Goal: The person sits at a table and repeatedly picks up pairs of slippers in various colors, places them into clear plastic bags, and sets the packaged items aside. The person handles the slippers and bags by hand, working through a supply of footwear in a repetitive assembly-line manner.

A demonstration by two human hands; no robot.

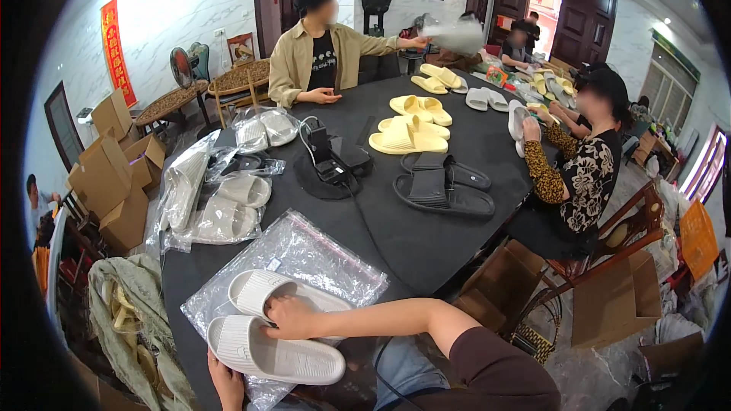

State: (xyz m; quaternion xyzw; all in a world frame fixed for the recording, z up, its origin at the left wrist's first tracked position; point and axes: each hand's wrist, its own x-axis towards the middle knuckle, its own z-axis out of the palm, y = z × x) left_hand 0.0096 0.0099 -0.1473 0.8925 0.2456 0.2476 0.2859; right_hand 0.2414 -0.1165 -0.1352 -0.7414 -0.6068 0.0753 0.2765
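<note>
A pair of light grey slippers with ribbed straps lies over a clear plastic bag [320,247] at the table's near edge. My right hand [293,318] reaches in from the right, its fingers tucked into the foot openings and closed on both slippers. Beside the strap of the nearer slipper [304,361], my left hand [226,382] grips its outer edge from below, some of its fingers hidden under it. The farther slipper [255,291] lies partly behind my right hand. The bag, with a red strip along one edge, spreads beyond the pair.
Bagged grey slippers [225,222] lie at the left, near a black device with a cable [327,160]. Black slippers [449,194] and yellow slippers [407,137] stand beyond. A co-worker [324,57] holds a plastic bag across the table; another [582,160] handles slippers at the right.
</note>
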